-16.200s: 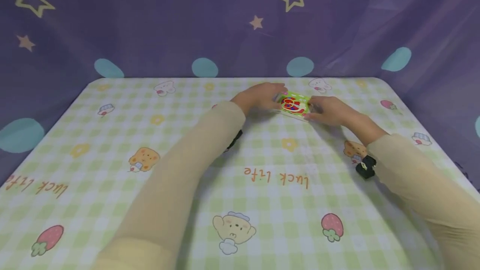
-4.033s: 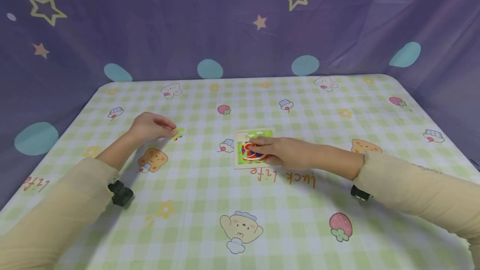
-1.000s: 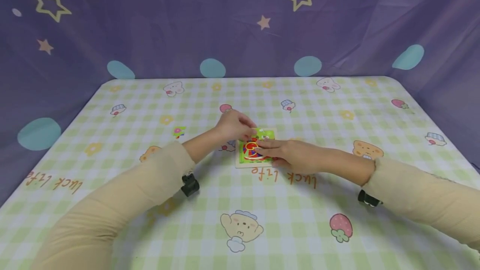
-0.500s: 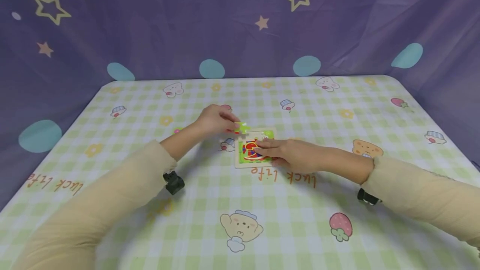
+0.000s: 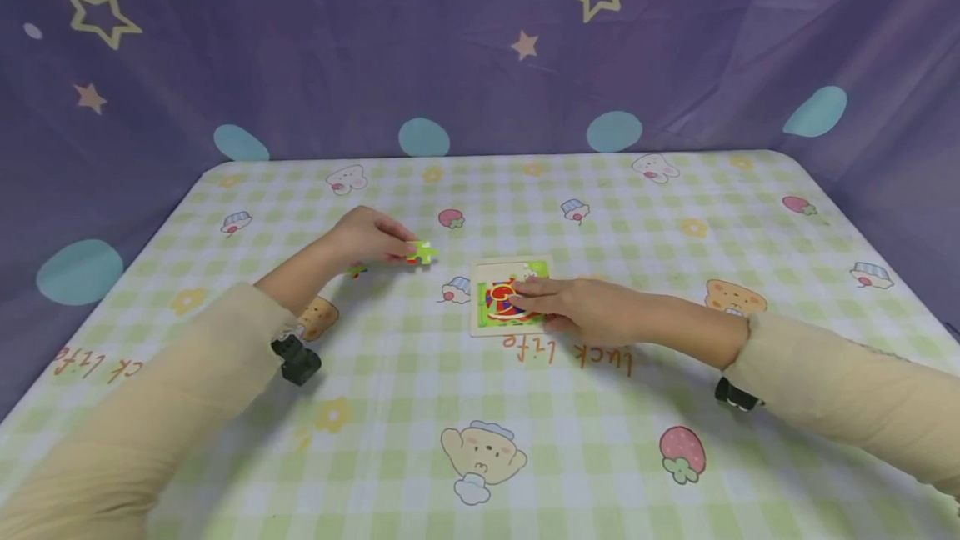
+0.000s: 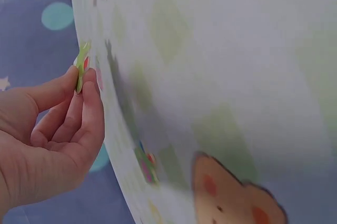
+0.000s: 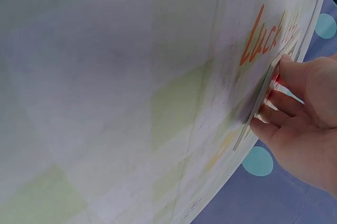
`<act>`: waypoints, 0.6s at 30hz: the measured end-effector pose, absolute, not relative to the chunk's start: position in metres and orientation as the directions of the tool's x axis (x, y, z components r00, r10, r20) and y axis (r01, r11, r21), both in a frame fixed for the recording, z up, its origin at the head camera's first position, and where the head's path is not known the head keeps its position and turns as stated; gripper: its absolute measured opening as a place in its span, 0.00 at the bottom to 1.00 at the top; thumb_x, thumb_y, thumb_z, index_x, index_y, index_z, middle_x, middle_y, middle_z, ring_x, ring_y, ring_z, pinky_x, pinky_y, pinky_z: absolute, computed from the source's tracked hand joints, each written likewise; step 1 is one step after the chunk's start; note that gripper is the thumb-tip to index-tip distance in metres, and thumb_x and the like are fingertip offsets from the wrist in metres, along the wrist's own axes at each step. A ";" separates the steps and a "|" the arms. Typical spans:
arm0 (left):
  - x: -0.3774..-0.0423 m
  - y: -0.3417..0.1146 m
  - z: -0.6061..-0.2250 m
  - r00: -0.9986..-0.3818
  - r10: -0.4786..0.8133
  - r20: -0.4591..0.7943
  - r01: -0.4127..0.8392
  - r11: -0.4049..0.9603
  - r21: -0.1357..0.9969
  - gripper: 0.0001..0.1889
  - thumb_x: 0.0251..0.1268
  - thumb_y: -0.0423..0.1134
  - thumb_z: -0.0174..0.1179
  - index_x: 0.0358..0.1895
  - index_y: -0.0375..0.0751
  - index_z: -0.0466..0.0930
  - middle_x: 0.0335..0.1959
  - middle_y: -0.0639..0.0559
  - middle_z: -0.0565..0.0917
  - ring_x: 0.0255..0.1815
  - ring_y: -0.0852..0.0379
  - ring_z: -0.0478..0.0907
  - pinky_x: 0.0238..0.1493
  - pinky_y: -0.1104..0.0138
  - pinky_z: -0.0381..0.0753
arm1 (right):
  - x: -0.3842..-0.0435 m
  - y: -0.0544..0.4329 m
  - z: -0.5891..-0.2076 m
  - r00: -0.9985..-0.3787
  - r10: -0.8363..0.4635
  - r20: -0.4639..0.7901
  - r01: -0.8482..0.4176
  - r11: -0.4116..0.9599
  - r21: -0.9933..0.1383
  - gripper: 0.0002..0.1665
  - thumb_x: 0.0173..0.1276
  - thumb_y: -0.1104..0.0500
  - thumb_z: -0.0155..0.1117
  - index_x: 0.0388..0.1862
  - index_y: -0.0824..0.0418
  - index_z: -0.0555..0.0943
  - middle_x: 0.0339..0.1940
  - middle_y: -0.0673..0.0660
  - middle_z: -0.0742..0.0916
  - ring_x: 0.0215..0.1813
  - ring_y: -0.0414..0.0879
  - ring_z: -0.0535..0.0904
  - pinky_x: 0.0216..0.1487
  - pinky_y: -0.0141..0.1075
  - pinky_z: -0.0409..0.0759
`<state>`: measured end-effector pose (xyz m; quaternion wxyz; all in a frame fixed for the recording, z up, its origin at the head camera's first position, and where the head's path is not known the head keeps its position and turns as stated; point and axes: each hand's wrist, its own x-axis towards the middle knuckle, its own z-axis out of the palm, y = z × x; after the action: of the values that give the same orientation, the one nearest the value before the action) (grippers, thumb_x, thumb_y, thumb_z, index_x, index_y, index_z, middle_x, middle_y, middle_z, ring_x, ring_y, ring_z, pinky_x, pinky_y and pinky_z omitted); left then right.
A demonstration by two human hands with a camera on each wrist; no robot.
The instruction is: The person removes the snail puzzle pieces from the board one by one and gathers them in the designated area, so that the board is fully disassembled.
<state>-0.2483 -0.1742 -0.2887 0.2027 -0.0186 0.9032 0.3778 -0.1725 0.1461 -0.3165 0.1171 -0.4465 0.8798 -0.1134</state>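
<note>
In the head view, my left hand (image 5: 367, 236) pinches a green puzzle piece (image 5: 422, 253) between thumb and fingers, above the tablecloth and left of the puzzle board. The left wrist view shows that piece (image 6: 82, 66) edge-on, held off the cloth. My right hand (image 5: 592, 308) rests on the right part of the wooden puzzle board (image 5: 474, 319), its fingers on the red and blue snail-like picture (image 5: 501, 300). The board's upper left shows bare wood. Another puzzle piece (image 5: 356, 271) lies on the cloth below my left hand, partly hidden; its pink and green face (image 6: 146, 168) shows in the left wrist view.
A checked tablecloth (image 5: 480, 390) with printed cartoons covers the table. Behind it hangs a purple curtain (image 5: 315, 48) with stars and blue dots. A black wrist camera sits under each sleeve, at the left wrist (image 5: 297, 359) and the right wrist (image 5: 735, 394).
My left hand has pulled the green puzzle piece off the board's upper left and carried it left, toward the loose piece. My right hand has stayed on the board.
</note>
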 end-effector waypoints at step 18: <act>-0.237 -0.189 -0.292 -0.968 0.134 -0.210 0.003 0.849 0.528 0.14 0.61 0.40 0.65 0.45 0.36 0.86 0.31 0.48 0.90 0.28 0.61 0.83 0.32 0.71 0.76 | -0.171 0.146 -0.316 -0.576 -0.810 -0.110 -0.755 0.579 -0.307 0.31 0.72 0.60 0.57 0.72 0.54 0.66 0.76 0.55 0.66 0.76 0.50 0.62 0.69 0.47 0.70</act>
<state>-0.2374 -0.1886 -0.2918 0.1204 0.0358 0.9539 0.2724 -0.1714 0.1458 -0.3165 0.1199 -0.4444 0.8804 -0.1140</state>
